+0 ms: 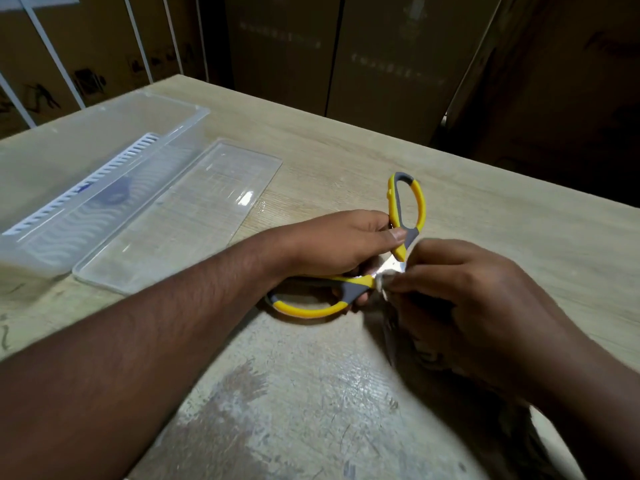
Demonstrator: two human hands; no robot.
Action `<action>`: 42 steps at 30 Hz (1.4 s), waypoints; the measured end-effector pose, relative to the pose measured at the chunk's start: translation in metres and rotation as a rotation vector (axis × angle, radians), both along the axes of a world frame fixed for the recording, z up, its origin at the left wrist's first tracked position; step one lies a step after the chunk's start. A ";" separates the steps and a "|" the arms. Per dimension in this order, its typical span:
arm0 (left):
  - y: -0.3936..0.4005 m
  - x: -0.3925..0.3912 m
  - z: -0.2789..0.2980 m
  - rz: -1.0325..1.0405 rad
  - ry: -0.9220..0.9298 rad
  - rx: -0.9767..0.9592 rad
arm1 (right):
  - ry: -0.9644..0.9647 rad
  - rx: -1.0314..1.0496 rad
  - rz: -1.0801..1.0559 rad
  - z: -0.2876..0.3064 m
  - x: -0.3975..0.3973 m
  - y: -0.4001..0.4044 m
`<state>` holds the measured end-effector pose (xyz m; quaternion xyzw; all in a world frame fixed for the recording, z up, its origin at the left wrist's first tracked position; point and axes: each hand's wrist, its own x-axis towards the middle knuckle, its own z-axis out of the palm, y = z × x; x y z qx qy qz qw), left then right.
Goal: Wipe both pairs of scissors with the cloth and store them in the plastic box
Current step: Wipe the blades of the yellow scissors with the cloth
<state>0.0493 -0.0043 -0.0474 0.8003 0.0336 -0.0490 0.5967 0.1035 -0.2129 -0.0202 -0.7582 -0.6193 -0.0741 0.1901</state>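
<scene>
A pair of scissors with yellow and grey handles (407, 206) is spread wide above the table. My left hand (339, 242) grips the scissors at the handles near the pivot. My right hand (460, 299) is blurred and pinches a cloth (386, 282) against the blades just past the pivot; most of the blades and cloth are hidden under it. The clear plastic box (180, 133) stands at the left with a white slotted insert (86, 183) and a dark object inside that I cannot make out. A second pair of scissors is not clearly in view.
The box's flat clear lid (180, 216) lies on the wooden table (346, 150) beside the box, to the left of my left hand. A worn whitish patch marks the table's near part. Cardboard boxes (381, 57) stand behind the far edge.
</scene>
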 end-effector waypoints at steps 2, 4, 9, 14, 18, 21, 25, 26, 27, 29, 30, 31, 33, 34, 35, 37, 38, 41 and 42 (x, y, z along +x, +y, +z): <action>0.002 -0.002 0.002 -0.028 -0.010 0.024 | 0.057 0.028 -0.056 0.003 0.004 -0.013; 0.002 -0.003 0.004 -0.046 -0.014 0.044 | 0.134 0.089 -0.113 0.003 0.007 -0.022; 0.001 -0.002 0.004 -0.024 -0.088 0.217 | 0.218 0.173 -0.250 0.004 0.007 -0.026; 0.002 0.001 0.003 -0.005 -0.097 0.258 | 0.111 0.157 -0.247 -0.005 -0.012 -0.014; 0.002 0.001 0.003 0.001 -0.084 0.299 | 0.042 0.115 -0.267 -0.010 -0.015 -0.007; 0.001 0.001 0.002 -0.002 -0.080 0.282 | -0.029 0.102 -0.227 -0.010 -0.012 -0.002; 0.000 0.002 0.001 0.015 -0.103 0.348 | -0.003 0.105 -0.272 -0.014 -0.013 -0.005; 0.001 0.002 0.001 0.006 -0.092 0.329 | 0.009 0.114 -0.265 -0.015 -0.013 -0.005; 0.001 0.002 0.001 -0.008 -0.075 0.286 | 0.017 0.126 -0.247 -0.015 -0.011 -0.003; 0.001 0.001 0.001 -0.031 -0.049 0.205 | 0.033 0.156 -0.209 -0.014 -0.010 0.004; 0.001 0.000 0.002 -0.036 -0.049 0.191 | 0.036 0.158 -0.203 -0.013 -0.010 0.006; 0.000 0.000 0.002 -0.039 -0.050 0.193 | 0.029 0.144 -0.206 -0.012 -0.011 0.007; -0.001 -0.001 0.003 -0.032 -0.068 0.261 | 0.013 0.089 -0.221 -0.010 -0.011 0.003; -0.001 -0.001 0.003 -0.022 -0.082 0.305 | 0.008 0.072 -0.230 -0.009 -0.011 0.000; -0.001 0.000 0.004 -0.011 -0.086 0.333 | 0.004 0.065 -0.239 -0.008 -0.010 -0.001; 0.000 0.001 0.002 -0.006 -0.058 0.292 | 0.014 0.090 -0.245 -0.008 -0.010 0.004; 0.000 0.002 0.002 -0.008 -0.049 0.252 | 0.038 0.113 -0.229 -0.009 -0.009 0.008; 0.000 0.002 0.000 -0.005 -0.061 0.214 | 0.095 0.127 -0.165 -0.011 -0.010 0.013; -0.001 0.001 0.000 -0.014 -0.058 0.215 | 0.097 0.114 -0.168 -0.011 -0.011 0.011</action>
